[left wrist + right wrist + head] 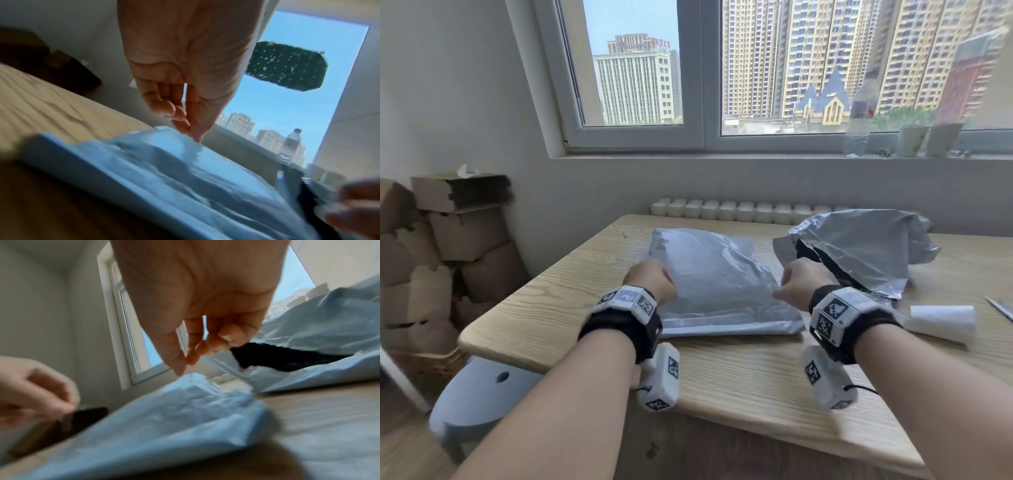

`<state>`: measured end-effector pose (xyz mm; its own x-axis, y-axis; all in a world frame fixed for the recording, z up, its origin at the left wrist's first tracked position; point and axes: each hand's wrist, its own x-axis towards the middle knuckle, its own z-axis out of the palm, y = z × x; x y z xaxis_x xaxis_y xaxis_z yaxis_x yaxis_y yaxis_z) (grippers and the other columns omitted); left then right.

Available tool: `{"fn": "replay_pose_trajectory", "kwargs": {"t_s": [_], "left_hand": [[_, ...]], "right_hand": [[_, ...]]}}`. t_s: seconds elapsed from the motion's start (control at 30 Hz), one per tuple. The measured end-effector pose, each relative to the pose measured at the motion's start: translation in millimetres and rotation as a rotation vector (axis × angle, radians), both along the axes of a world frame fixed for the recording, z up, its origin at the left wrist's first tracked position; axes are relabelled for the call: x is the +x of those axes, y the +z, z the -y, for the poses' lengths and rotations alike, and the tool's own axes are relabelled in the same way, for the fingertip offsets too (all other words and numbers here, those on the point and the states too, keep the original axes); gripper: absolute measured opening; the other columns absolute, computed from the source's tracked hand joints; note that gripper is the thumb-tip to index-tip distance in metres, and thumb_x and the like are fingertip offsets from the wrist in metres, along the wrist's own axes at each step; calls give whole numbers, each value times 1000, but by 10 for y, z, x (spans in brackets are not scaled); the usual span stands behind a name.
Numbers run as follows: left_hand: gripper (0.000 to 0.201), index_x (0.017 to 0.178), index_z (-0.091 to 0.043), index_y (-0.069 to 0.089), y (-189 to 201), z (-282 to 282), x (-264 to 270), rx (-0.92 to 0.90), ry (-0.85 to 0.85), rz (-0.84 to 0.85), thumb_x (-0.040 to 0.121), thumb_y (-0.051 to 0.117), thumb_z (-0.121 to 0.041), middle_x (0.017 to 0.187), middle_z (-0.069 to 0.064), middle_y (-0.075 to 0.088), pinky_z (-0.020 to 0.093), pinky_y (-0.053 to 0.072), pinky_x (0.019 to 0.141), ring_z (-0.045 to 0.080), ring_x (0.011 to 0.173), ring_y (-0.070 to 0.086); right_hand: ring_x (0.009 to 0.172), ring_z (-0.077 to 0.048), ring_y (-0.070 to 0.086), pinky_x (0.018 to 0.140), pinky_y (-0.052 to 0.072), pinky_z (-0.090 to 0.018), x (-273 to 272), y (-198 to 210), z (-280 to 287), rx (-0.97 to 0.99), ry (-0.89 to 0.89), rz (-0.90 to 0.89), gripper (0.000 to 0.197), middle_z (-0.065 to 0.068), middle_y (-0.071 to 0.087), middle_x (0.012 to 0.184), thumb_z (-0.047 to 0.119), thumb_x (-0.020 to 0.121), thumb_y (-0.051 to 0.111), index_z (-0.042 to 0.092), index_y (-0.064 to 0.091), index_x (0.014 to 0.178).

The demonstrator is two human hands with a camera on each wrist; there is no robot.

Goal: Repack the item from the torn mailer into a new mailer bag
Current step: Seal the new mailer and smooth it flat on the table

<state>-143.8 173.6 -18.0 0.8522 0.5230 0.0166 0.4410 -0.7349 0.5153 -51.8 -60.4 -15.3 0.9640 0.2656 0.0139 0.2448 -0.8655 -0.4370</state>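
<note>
Wooden table bearing two grey mailers; new mailer bag, flat and filled, at centre, long axis running from near edge toward the window, folded flap end nearest; torn mailer, crumpled, dark interior exposed, to its right; left hand, fingers curled, empty, at the bag's left edge; right hand, fingertips pinching a thin pale strip.
</note>
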Motion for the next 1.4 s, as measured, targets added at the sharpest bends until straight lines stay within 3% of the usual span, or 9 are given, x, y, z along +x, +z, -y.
{"fn": "replay_pose_trajectory", "kwargs": {"t_s": [0.2, 0.4, 0.5, 0.67, 0.8, 0.9, 1.07, 1.2, 1.4], "left_hand": [[15, 63, -4, 69, -377, 512, 330, -447, -182, -163, 75, 77, -9, 60, 11, 67, 34, 59, 71, 22, 60, 60], [43, 75, 3, 75, -567, 73, 332, -488, -38, -205, 39, 84, -19, 72, 16, 73, 45, 56, 89, 25, 74, 69], [24, 76, 0, 71, -458, -236, 157, -392, 94, -293, 59, 83, -11, 72, 13, 72, 36, 56, 86, 26, 78, 71], [23, 53, -10, 55, -284, -529, 56, -244, 206, -392, 61, 75, -18, 46, 6, 57, 28, 48, 69, 18, 55, 58], [24, 65, -7, 53, -137, -7, 255, -509, 30, -186, 84, 66, -3, 60, 12, 59, 33, 51, 72, 21, 57, 58], [18, 70, -6, 57, -226, 374, 379, -631, -85, -193, 86, 66, -2, 44, 4, 58, 25, 53, 55, 13, 41, 57], [4, 71, 1, 64, -433, 118, 348, -454, -10, -234, 71, 67, 2, 45, 10, 56, 29, 49, 63, 22, 55, 56], [20, 70, -6, 54, -140, 76, 357, -375, -12, -255, 89, 58, -3, 63, 10, 55, 22, 41, 53, 17, 52, 50], [8, 76, -15, 67, 115, 411, 692, -203, -196, -61, 84, 69, -17, 80, 7, 69, 31, 58, 76, 20, 77, 66]], "right_hand": [[62, -14, 60, 72, 56, -27, -139, -238, -418, 168, 210, -421, 13, -7, 68, 76, 13, 84, 70, 1, 71, 88], [51, -10, 50, 47, 42, -17, 88, -257, -238, -73, 107, -501, 24, -2, 58, 66, 12, 91, 59, 8, 60, 68], [51, -11, 49, 46, 39, -18, 206, -243, -53, -134, 64, -579, 29, -2, 55, 63, 11, 95, 52, 10, 53, 66], [57, -21, 58, 53, 45, -24, 266, -166, 131, -83, -70, -170, 18, -4, 58, 56, 15, 80, 57, 9, 58, 62], [48, -12, 57, 52, 53, -20, 102, -82, -213, 307, 102, -430, 18, -5, 63, 60, 9, 83, 63, 7, 66, 66], [51, -9, 56, 47, 48, -16, 17, -233, -342, 244, 209, -536, 14, -3, 64, 66, 14, 86, 66, 10, 66, 72], [51, -16, 49, 47, 41, -22, 212, -318, 0, 308, 41, -607, 11, -11, 56, 64, 3, 87, 61, 1, 62, 76], [54, -24, 63, 63, 58, -35, 419, -383, 305, 123, -134, -349, 18, -10, 65, 62, 19, 69, 71, 2, 68, 75], [51, -11, 53, 45, 42, -19, 286, -277, 175, 8, 92, -438, 18, 0, 61, 61, 24, 76, 78, 10, 67, 76]]}}
